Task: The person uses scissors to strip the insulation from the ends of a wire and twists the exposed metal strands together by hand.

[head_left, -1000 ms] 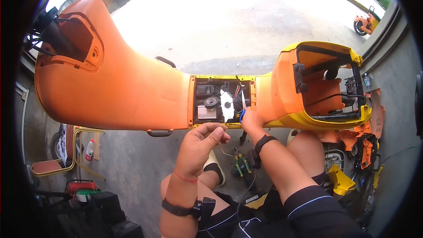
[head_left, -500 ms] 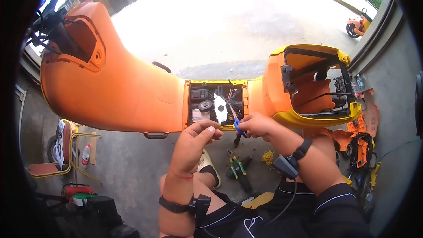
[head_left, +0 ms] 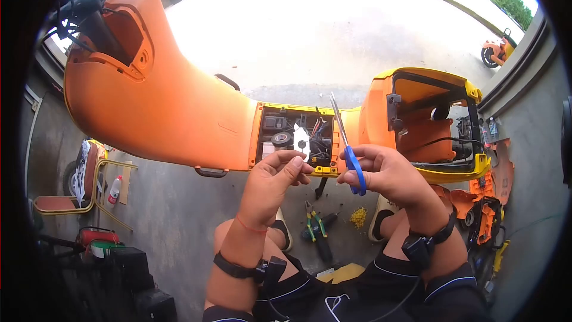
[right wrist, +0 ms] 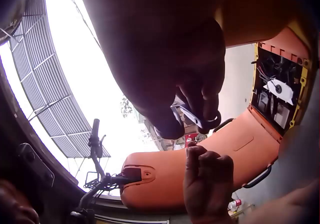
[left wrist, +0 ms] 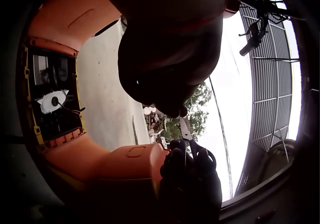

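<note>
Blue-handled scissors (head_left: 353,164) are in my right hand (head_left: 396,176), which grips the handles with the slim blades pointing up over the orange body. Beside it, my left hand (head_left: 271,182) has thumb and index finger together just below the compartment rim (head_left: 292,106); whether anything thin is between them I cannot tell. Inside the compartment lie a white piece (head_left: 301,142), a black tape roll (head_left: 282,139) and loose wires (head_left: 317,126). The left wrist view shows the scissor blades (left wrist: 185,129) close to the left fingertips. The right wrist view shows the left hand (right wrist: 207,176) with curled fingers.
The orange scooter body (head_left: 161,107) spans the view, its yellow-edged rear opening (head_left: 432,73) at right. On the floor are green-handled pliers (head_left: 314,222), yellow bits (head_left: 358,217) and loose orange panels (head_left: 503,170). A chair (head_left: 59,204) and bottle (head_left: 114,191) stand at left.
My right hand has drawn back from the compartment and moved right with the scissors, whose blades now point up. My left hand remains near the compartment's lower edge.
</note>
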A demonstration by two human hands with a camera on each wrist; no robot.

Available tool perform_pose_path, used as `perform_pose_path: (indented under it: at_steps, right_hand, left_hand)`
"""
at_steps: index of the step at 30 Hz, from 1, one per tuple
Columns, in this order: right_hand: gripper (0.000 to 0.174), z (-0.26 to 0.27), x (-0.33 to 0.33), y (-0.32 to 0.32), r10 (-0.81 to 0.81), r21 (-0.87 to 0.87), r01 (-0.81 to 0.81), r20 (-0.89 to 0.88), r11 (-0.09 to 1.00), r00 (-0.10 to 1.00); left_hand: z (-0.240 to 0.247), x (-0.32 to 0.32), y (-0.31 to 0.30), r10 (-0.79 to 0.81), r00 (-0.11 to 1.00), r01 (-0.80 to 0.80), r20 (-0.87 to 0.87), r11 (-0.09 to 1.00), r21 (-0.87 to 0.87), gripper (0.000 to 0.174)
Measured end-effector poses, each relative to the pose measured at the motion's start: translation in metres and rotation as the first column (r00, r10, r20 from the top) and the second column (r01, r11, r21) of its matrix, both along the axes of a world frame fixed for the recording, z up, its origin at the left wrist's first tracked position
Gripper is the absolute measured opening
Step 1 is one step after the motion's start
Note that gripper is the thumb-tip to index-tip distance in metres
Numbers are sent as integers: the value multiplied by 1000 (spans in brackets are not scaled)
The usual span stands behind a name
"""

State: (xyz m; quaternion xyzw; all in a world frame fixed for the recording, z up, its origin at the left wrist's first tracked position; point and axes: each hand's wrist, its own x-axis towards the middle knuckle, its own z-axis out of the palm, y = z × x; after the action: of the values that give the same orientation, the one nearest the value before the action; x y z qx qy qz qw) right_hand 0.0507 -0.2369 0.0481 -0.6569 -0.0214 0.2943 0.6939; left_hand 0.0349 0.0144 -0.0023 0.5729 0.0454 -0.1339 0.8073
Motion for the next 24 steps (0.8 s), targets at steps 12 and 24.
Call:
perform_pose_path:
  at_steps: [12, 24]
  right_hand:
    - [50, -9, 4, -8, 308, -190, -278, 155, 942, 939]
    - [47, 7, 0, -6, 334, -276, -290, 132, 916, 933]
  left_hand:
    - [-5, 6, 3, 186, 977, -182, 101, 982, -49, 24]
    - [-4, 10, -6, 202, 971, -194, 131, 978, -71, 22]
